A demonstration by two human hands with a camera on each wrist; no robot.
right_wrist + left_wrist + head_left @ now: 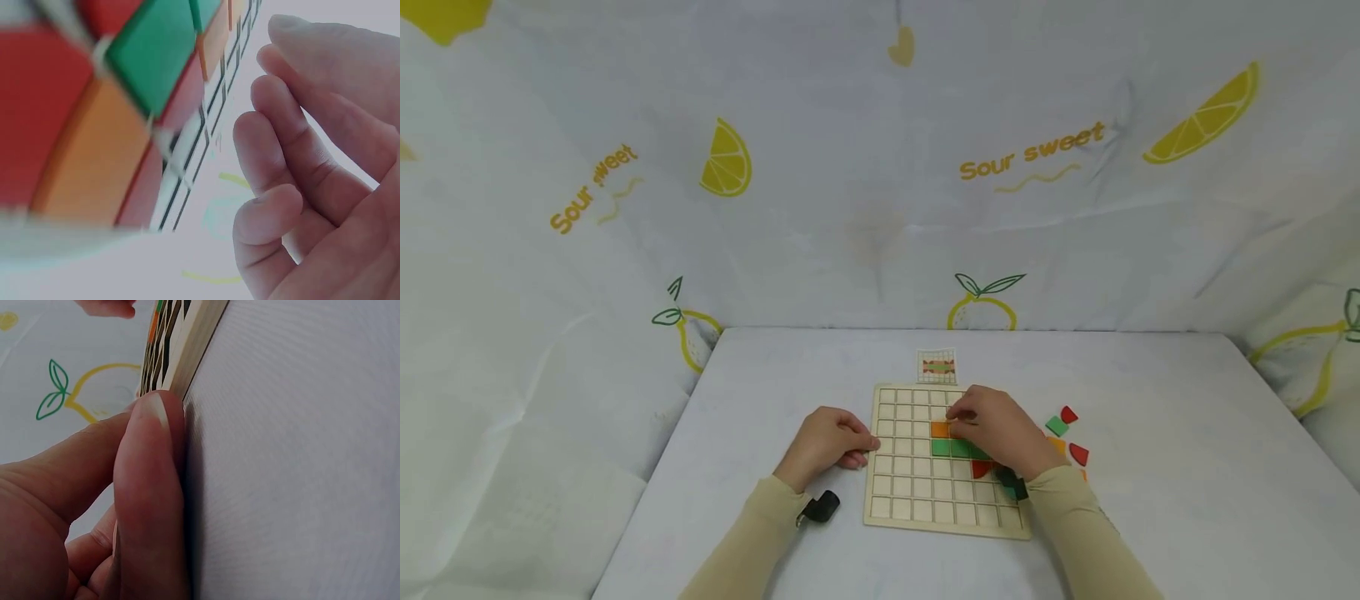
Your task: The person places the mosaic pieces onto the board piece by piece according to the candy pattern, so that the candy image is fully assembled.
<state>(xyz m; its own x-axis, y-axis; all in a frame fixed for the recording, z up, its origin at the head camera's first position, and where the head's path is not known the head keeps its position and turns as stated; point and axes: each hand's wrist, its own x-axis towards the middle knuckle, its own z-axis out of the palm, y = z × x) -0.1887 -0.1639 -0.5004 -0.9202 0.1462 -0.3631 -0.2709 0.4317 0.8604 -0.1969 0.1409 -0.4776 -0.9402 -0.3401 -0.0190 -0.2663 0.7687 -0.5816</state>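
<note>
A pale wooden grid board (pixel 901 485) lies flat on the white table. My left hand (pixel 829 439) pinches its left edge between thumb and index finger; the board's side (pixel 197 347) shows at those fingertips in the left wrist view. Over the board's upper right part is my right hand (pixel 1003 429), fingers bent and no piece visible between them. Its fingertips hover close by an orange tile (pixel 940 429). Below that tile runs a row of green tiles (pixel 960 448), with a red rounded piece (pixel 981 469) beneath. The right hand and wrist hide more of the board.
A small pattern card (pixel 936 367) lies behind the board. To the right are loose pieces: a green square (pixel 1057 426), a red quarter-round (pixel 1078 454), another red one (pixel 1069 414) and an orange piece (pixel 1057 444). A white lemon-print cloth (pixel 850 167) hangs behind the table.
</note>
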